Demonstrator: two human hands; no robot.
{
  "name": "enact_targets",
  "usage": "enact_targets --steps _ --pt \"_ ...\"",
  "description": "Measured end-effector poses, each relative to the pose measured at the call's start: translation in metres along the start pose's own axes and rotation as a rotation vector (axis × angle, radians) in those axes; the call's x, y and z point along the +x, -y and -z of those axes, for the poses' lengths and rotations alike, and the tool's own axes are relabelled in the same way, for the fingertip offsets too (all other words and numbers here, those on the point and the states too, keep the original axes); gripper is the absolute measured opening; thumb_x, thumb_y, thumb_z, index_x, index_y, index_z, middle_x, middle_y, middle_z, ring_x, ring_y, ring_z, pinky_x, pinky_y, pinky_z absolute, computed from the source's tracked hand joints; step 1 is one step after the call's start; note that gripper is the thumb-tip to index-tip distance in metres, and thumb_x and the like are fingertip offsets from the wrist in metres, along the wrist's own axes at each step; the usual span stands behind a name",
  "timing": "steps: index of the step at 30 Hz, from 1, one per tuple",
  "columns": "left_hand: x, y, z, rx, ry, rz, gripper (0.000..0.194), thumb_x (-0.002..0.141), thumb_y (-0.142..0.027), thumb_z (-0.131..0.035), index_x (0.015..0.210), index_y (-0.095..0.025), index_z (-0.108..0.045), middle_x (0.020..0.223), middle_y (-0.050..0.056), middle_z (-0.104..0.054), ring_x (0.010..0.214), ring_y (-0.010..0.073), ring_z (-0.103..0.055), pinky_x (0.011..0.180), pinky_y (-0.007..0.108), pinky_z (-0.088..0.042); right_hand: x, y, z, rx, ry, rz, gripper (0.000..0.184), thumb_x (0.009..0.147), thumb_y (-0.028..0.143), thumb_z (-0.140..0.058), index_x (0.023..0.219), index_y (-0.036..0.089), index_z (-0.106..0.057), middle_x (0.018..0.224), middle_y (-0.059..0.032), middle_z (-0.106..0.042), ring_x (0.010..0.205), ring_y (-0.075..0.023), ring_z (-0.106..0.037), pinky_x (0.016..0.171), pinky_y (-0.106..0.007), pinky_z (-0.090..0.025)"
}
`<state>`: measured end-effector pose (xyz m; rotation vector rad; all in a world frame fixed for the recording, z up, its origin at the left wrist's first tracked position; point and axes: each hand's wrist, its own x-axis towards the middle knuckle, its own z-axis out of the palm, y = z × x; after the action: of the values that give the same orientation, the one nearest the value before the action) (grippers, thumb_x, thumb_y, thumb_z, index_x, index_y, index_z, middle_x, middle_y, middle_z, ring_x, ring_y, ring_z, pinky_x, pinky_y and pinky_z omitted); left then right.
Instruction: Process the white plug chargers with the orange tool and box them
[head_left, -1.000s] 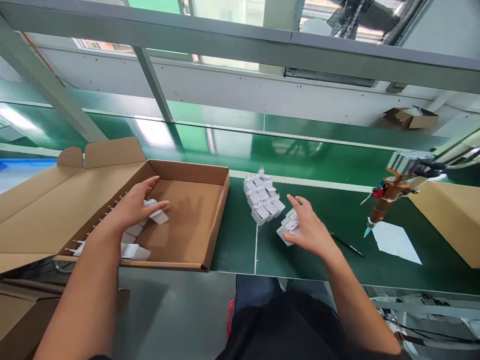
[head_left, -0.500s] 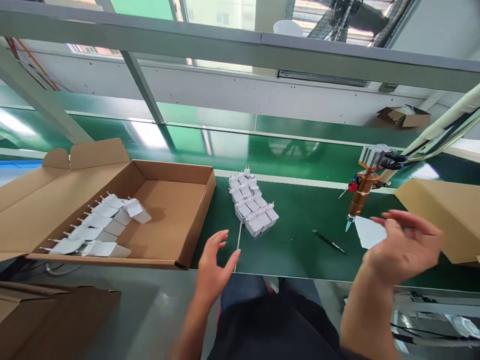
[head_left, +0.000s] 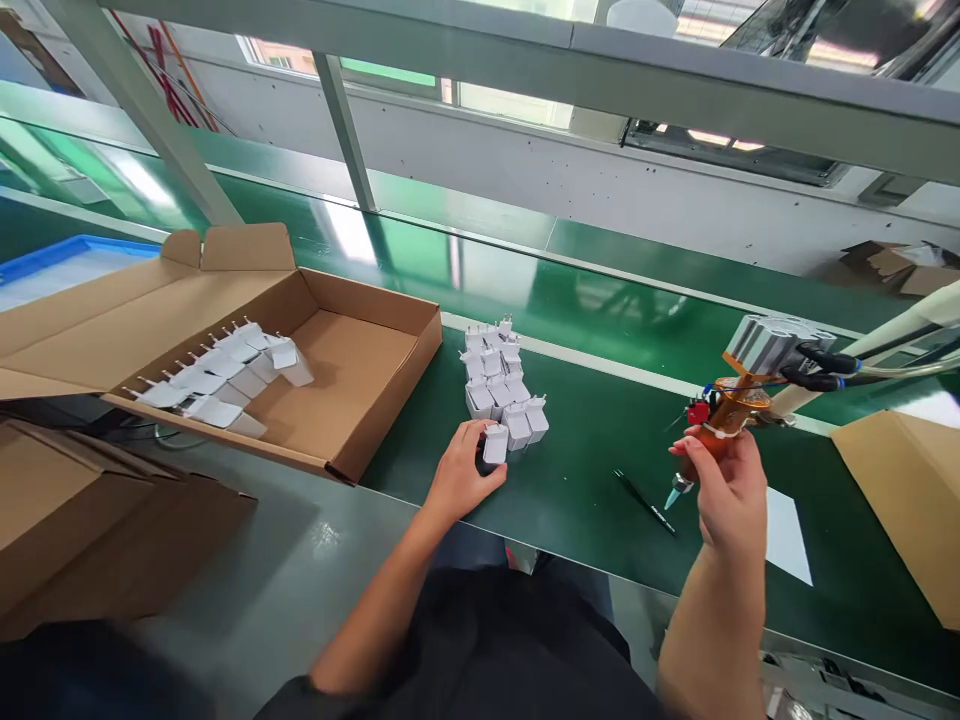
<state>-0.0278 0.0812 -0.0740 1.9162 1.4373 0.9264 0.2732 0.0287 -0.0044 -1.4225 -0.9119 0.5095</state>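
Left hand (head_left: 460, 475): fingers curled around one white adapter (head_left: 496, 446), just beside the grouped adapters (head_left: 493, 375) on the worktop (head_left: 574, 430). Right hand (head_left: 727, 490): fingers wrapped around the amber dispenser (head_left: 733, 408). Gripping step, apparently; next move likely calls for steady holds.

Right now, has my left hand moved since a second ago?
Yes. Against the box, your left hand has moved right: from over it to beyond its right side, holding a plug.
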Motion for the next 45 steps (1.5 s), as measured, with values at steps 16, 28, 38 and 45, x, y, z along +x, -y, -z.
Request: enact_targets --steps 16,28,38,45 --pt "-0.032 0.001 -0.003 -0.172 0.002 -0.020 0.032 0.095 -0.047 -0.054 0.114 -0.024 -0.067 0.129 0.010 -0.066 0.110 0.0241 -0.068 0.095 0.038 -0.055 -0.051 0.046 -0.113 0.374 0.242 0.159 0.031 0.081 0.031 -0.073 0.100 0.025 -0.049 0.081 0.0050 -0.059 0.055 -0.0078 -0.052 0.048 -0.022 -0.045" --pt "-0.041 -0.014 -0.008 0.126 0.113 -0.166 0.029 0.089 -0.036 -0.066 0.114 -0.023 -0.063 0.092 0.004 -0.073 0.082 0.0224 -0.071 0.071 0.031 -0.055 -0.060 0.061 -0.142 0.226 0.123 0.347 0.037 0.076 0.029 -0.080 0.095 0.025 -0.048 0.069 0.0087 -0.057 0.051 -0.0078 -0.052 0.051 -0.023 -0.049" --pt "-0.034 -0.036 0.006 -0.066 0.103 -0.213 0.031 0.081 -0.027 -0.071 0.111 -0.021 -0.067 0.094 0.002 -0.073 0.081 0.0184 -0.069 0.076 0.027 -0.054 -0.061 0.050 -0.140 0.186 0.072 0.395 0.028 0.080 0.025 -0.071 0.094 0.025 -0.047 0.069 0.0064 -0.062 0.046 -0.0094 -0.052 0.050 -0.026 -0.050" --pt "-0.034 -0.038 0.004 -0.071 0.147 -0.185 0.030 0.081 -0.027 -0.069 0.110 -0.020 -0.067 0.091 0.002 -0.073 0.079 0.0183 -0.068 0.076 0.027 -0.054 -0.061 0.049 -0.137 0.222 0.110 0.389 0.027 0.080 0.022 -0.070 0.100 0.024 -0.051 0.074 0.0053 -0.064 0.046 -0.0083 -0.051 0.048 -0.024 -0.047"
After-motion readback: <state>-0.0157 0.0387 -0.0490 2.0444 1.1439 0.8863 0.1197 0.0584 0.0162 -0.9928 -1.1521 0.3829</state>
